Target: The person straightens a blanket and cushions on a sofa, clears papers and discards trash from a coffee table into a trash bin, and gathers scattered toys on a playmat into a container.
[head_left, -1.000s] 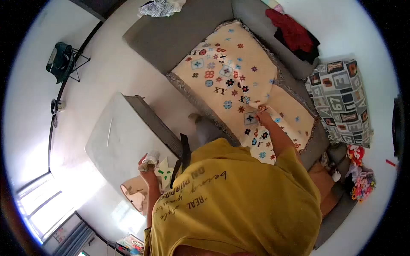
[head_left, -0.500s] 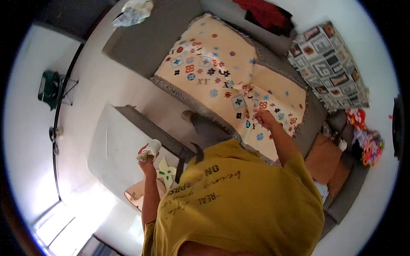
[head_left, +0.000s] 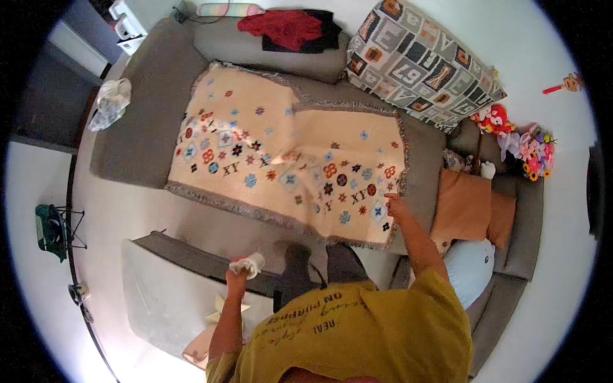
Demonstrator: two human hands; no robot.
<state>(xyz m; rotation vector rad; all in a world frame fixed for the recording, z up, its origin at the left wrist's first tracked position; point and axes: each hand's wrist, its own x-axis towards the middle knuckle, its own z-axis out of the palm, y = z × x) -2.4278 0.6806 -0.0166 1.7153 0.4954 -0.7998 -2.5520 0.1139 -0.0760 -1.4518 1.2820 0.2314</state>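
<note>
In my left hand (head_left: 236,279) is a white cup-like container (head_left: 255,264), gripped low over the edge of the pale table (head_left: 156,300). It is tilted, and its contents are too small to make out. My right hand (head_left: 396,208) hovers by the right end of the cream patterned blanket (head_left: 249,182), fingers partly curled but apart, nothing visible in them. Whether it touches the blanket I cannot tell. The blanket lies spread over the grey sofa (head_left: 137,137), with a fold near its middle.
A large letter-print cushion (head_left: 424,67) leans at the back. Red cloth (head_left: 281,29) lies on the backrest. To the right are brown cushions (head_left: 463,204), a light blue plush toy (head_left: 471,271) and a flower bouquet (head_left: 533,153). A plastic bag (head_left: 112,105) rests on the left armrest.
The view has turned and shifted, so more of the sofa's right side shows. My left hand still holds the white container. The right hand is now nearer the blanket's right edge, its fingers less curled.
</note>
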